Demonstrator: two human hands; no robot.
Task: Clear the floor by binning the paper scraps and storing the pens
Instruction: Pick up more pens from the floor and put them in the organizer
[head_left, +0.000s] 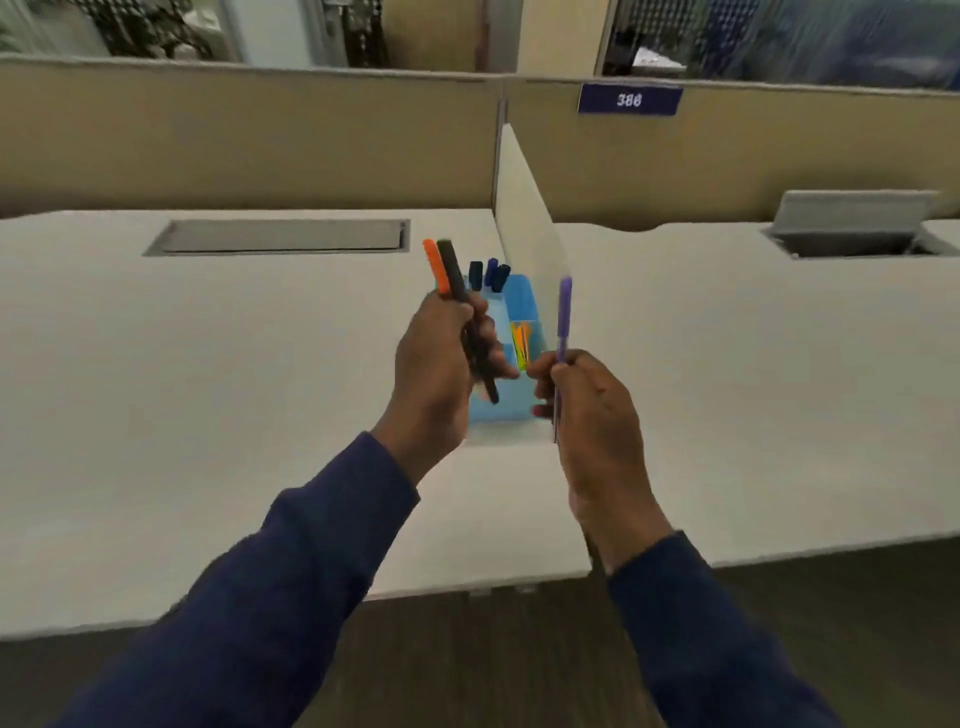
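Arms: we see both forearms in dark blue sleeves (291, 571) reaching forward over the near edge of the pale worktop (208, 364), hands raised above it.
Left hand: our left hand (434, 364) is clenched round two pens, an orange pen (435, 270) and a black pen (453, 273). They lie side by side, caps up, leaning up and to the left.
Right hand: our right hand (587, 410) pinches a single purple pen (564, 312) low on its barrel between thumb and fingers. The pen is nearly upright, cap end up.
Key relation: the blue organiser (522, 296) sits on the worktop just beyond and between the two hands, so every held pen has to travel forward and down, long axis kept close to vertical.
Nearer hand: both hands flank it. We judge the right hand better placed, with one pen and nothing else to manage.
Organiser contents: dark-capped pens (491, 273) stand in its far compartment, and bright orange and yellow items (521, 343), too blurred to name, fill a nearer one.
Divider: a white divider (524, 208) rises just beside the organiser's right side, which we think leaves the purple pen little room to swing.
Farther back: a closed cable hatch (280, 236) lies in the worktop to the left, then a beige partition with a sign (629, 100).
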